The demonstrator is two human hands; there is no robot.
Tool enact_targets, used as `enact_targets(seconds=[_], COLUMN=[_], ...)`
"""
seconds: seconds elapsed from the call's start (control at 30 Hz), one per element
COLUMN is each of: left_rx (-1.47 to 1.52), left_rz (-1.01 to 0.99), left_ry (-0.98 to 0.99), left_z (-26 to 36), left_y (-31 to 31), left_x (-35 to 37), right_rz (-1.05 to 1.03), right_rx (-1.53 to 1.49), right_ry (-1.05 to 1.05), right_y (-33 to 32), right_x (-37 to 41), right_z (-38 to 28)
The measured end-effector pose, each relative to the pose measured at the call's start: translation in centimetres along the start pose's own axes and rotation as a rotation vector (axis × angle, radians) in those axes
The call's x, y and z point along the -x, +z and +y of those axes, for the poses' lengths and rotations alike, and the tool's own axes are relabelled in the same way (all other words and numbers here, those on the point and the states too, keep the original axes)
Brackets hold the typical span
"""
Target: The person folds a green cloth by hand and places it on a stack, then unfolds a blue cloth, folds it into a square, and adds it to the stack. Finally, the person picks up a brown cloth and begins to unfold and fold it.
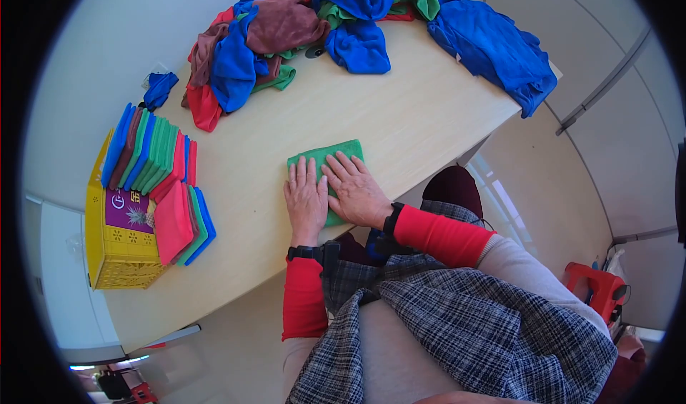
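Note:
A green cloth point(336, 149) lies folded flat on the table near its front edge. Both palms rest on it: my left hand point(307, 202) on the left part, my right hand point(355, 193) on the right part, with the thumbs close together. Fingers of both hands are stretched out and point toward the far side of the table. Much of the cloth's middle is hidden under the hands. Nothing is gripped in either hand.
A yellow crate point(128, 257) at the left holds folded cloths point(153, 150) in several colours. Along the back lies a heap of crumpled cloths point(286, 22), with a large blue cloth point(493, 47) at the right edge. One small blue cloth point(158, 90) lies by the wall.

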State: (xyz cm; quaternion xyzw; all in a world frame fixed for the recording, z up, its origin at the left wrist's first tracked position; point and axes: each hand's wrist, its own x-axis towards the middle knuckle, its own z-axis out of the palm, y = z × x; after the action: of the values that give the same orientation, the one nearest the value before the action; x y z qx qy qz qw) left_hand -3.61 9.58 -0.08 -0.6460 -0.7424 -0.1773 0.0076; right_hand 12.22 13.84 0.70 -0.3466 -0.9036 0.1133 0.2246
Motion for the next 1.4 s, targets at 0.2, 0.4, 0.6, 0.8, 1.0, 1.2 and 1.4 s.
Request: enact_targets(seconds=[0.2,0.4,0.6,0.8,1.0,1.2,1.4], left_rx=[0.017,0.050,-0.020,-0.094,-0.057,0.008,-0.099], left_rz=[0.083,0.261,0.287,0.303,0.335,0.276,0.130], left_ry=[0.033,0.079,0.151,0.121,0.013,-0.045,-0.101], left_z=[-0.2,1.5,2.2,-0.8,-4.6,-2.5,-2.6], left_y=[0.2,-1.7,-1.7,-2.5,-2.4,0.2,1.2], left_x=[-0.6,5.4,9.8,8.7,7.0,6.2,6.0], right_rz=[-0.002,0.028,0.016,-0.073,-0.325,-0.146,-0.084], right_rx=[0.010,0.068,0.076,0.154,0.114,-0.008,-0.145], right_ry=[0.001,-0.019,-0.021,-0.010,-0.026,-0.165,-0.288], right_y=[-0.7,0.0,-0.2,-1.6,-6.1,-3.8,2.5], right_x=[0.0,0.1,0.4,1.3,1.7,-1.2,-3.7], right_z=[-0.1,-0.2,-0.5,-1.7,-4.3,-5.6,-3.2])
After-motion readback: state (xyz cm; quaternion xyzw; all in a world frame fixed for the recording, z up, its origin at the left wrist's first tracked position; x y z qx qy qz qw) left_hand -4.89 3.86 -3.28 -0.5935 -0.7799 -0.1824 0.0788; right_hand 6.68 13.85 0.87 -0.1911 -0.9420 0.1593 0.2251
